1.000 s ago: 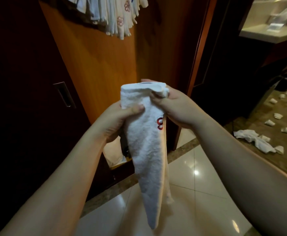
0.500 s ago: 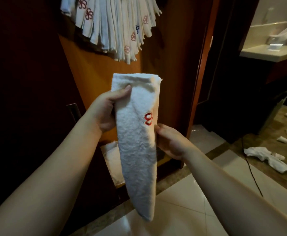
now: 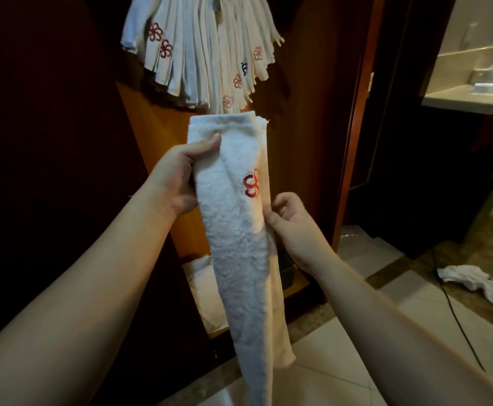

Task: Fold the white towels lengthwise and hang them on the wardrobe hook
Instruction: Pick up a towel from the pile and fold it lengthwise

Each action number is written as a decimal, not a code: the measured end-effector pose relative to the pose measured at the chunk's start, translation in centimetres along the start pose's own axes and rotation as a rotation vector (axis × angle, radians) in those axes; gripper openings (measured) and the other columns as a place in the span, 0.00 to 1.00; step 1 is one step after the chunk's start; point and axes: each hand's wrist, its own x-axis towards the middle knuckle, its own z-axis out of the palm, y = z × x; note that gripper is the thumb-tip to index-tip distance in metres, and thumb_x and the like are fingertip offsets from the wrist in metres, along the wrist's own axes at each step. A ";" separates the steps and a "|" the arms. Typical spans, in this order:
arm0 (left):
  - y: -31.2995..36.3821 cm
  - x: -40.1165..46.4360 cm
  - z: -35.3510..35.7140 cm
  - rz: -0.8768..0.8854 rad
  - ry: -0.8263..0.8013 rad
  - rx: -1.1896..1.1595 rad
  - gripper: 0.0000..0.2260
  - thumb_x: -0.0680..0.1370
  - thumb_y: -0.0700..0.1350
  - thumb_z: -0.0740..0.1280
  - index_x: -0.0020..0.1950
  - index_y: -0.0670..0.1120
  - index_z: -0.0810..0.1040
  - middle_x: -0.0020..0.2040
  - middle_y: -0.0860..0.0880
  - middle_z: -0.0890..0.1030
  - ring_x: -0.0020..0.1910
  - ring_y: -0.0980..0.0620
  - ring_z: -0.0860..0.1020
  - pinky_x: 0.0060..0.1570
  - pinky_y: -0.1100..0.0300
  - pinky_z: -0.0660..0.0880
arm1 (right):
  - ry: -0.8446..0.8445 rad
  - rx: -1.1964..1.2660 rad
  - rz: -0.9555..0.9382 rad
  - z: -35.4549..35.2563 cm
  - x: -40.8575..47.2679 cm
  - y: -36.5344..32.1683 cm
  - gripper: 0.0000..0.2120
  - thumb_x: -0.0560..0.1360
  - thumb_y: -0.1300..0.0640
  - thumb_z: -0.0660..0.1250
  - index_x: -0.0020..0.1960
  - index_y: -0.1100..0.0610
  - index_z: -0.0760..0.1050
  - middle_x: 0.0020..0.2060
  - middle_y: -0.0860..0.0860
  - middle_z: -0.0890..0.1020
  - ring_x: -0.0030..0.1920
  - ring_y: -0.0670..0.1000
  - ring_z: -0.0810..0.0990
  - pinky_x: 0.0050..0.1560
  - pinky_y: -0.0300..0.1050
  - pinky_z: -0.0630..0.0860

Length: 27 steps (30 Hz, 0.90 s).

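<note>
A white towel (image 3: 239, 230) with a red flower emblem hangs folded into a long narrow strip in front of the wardrobe. My left hand (image 3: 180, 177) grips its upper left edge, thumb pressed on the front. My right hand (image 3: 292, 221) pinches the right edge lower down, just below the emblem. Above, several folded white towels (image 3: 204, 51) with flower emblems hang bunched together from a hook (image 3: 216, 2) at the top, fanning downwards. The strip's top edge sits just under their lower ends.
The orange wooden wardrobe panel (image 3: 157, 142) stands behind, a dark door to its left. More white cloth (image 3: 204, 291) lies on the wardrobe's bottom shelf. Crumpled towels (image 3: 473, 282) and a black cable (image 3: 456, 315) lie on the floor at right. A counter (image 3: 467, 98) stands far right.
The towel has risen towards the hanging bunch. My right hand left the top and slid down the right edge to below the emblem. The view has tilted up.
</note>
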 end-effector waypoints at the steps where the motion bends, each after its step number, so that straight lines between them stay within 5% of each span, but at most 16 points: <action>1: 0.2 0.1 0.2 0.008 0.025 -0.002 0.18 0.76 0.46 0.70 0.65 0.40 0.79 0.57 0.40 0.84 0.57 0.40 0.83 0.47 0.46 0.82 | 0.041 0.022 -0.045 0.0 -0.3 0.0 0.21 0.63 0.28 0.73 0.50 0.35 0.71 0.43 0.37 0.82 0.48 0.41 0.82 0.51 0.47 0.78; 3: 0.5 0.3 0.8 0.033 0.077 0.018 0.19 0.76 0.46 0.71 0.64 0.41 0.79 0.57 0.40 0.85 0.56 0.40 0.84 0.46 0.46 0.82 | 0.083 0.040 -0.094 0.0 -0.9 0.0 0.15 0.67 0.28 0.69 0.50 0.29 0.71 0.48 0.36 0.82 0.52 0.41 0.82 0.53 0.45 0.77; 6: 0.8 0.5 1.5 0.060 0.107 0.028 0.21 0.74 0.47 0.73 0.65 0.42 0.79 0.56 0.40 0.85 0.54 0.40 0.84 0.46 0.44 0.82 | 0.025 -0.001 -0.091 -0.1 -1.9 0.2 0.22 0.66 0.20 0.62 0.56 0.27 0.72 0.56 0.33 0.79 0.59 0.41 0.81 0.59 0.49 0.77; 9: 1.1 0.7 2.1 0.063 0.088 0.051 0.22 0.73 0.48 0.75 0.64 0.41 0.79 0.56 0.40 0.85 0.54 0.39 0.84 0.46 0.44 0.82 | -0.067 -0.092 -0.084 0.0 -2.2 -0.3 0.24 0.61 0.21 0.69 0.54 0.23 0.69 0.55 0.29 0.79 0.55 0.35 0.80 0.49 0.32 0.78; 14: 1.4 1.0 2.5 0.084 0.095 0.091 0.18 0.76 0.47 0.74 0.63 0.43 0.79 0.54 0.42 0.86 0.52 0.40 0.85 0.44 0.45 0.83 | 0.031 -0.155 -0.088 0.3 -2.4 -0.7 0.20 0.67 0.29 0.71 0.52 0.38 0.77 0.48 0.38 0.85 0.46 0.39 0.85 0.40 0.34 0.79; 20: 2.3 1.5 2.3 0.110 0.128 0.110 0.20 0.74 0.50 0.74 0.63 0.44 0.80 0.54 0.43 0.86 0.52 0.42 0.85 0.44 0.47 0.83 | 0.100 -0.065 -0.058 0.0 -2.2 -1.5 0.28 0.66 0.18 0.59 0.50 0.36 0.81 0.48 0.42 0.86 0.47 0.42 0.85 0.42 0.33 0.79; 23: 2.5 1.6 2.6 0.102 0.088 0.043 0.19 0.74 0.48 0.74 0.63 0.43 0.80 0.55 0.42 0.86 0.53 0.40 0.85 0.45 0.44 0.82 | 0.084 0.024 -0.032 0.0 -1.7 -1.7 0.35 0.65 0.19 0.61 0.51 0.48 0.84 0.50 0.54 0.86 0.52 0.55 0.86 0.52 0.50 0.83; 27: 2.6 1.6 2.7 0.066 -0.009 -0.036 0.18 0.77 0.47 0.71 0.66 0.43 0.78 0.59 0.40 0.84 0.57 0.38 0.83 0.49 0.41 0.81 | 0.024 -0.063 -0.040 -0.7 -1.1 -2.5 0.36 0.65 0.21 0.64 0.49 0.52 0.84 0.47 0.53 0.87 0.49 0.52 0.86 0.50 0.46 0.83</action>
